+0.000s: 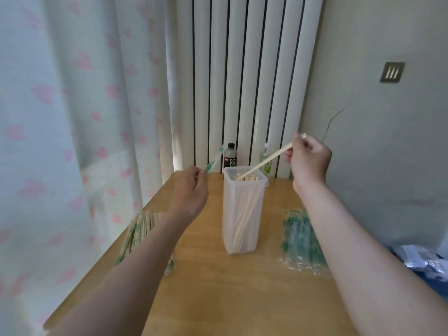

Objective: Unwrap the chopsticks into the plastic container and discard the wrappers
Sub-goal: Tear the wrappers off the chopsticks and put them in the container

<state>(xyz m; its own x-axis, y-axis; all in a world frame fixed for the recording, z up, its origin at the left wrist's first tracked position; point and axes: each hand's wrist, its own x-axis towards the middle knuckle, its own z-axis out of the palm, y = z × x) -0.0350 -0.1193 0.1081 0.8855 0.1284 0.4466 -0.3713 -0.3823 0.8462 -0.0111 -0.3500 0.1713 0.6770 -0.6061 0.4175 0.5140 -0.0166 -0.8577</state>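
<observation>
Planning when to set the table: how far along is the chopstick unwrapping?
Done: the container already holds many bare chopsticks, and empty wrappers lie piled on the right. In hand: the right hand holds a bare pair, tips at the container's mouth; the left hand pinches a single wrapper. Remaining: a pile of wrapped chopsticks on the left.

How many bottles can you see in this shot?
2. A dark black-capped bottle stands behind the plastic container, toward its left; a clear green-printed bottle stands behind its right side, crossed by the held chopsticks. More could hide behind the container.
</observation>
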